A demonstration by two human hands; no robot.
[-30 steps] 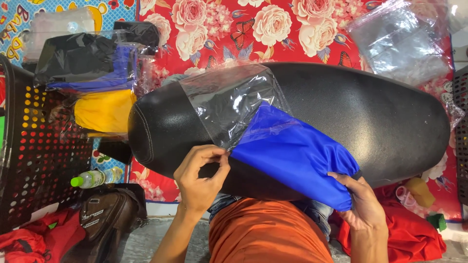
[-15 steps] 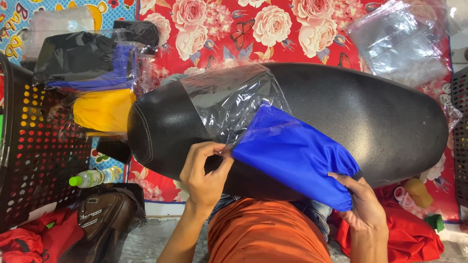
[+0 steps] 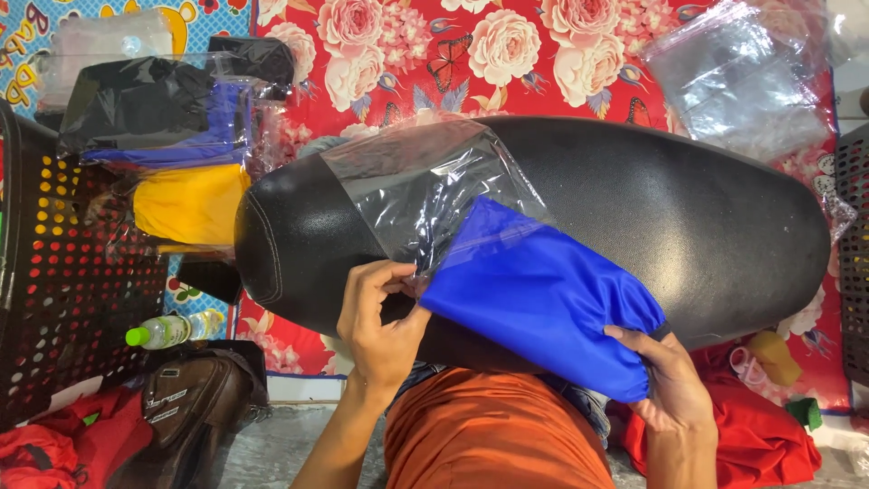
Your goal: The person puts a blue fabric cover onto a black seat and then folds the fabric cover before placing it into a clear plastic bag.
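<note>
Blue fabric bundle (image 3: 543,299), long axis slanting upper-left into clear bag (image 3: 425,186), probably.

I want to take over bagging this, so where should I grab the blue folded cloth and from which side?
Probably the free rounded end of the blue folded cloth, from the near right, where the right hand holds it. Its other end already sits in the mouth of the clear plastic bag, pinched by the left hand, so only that end is exposed, overhanging the black seat.
</note>
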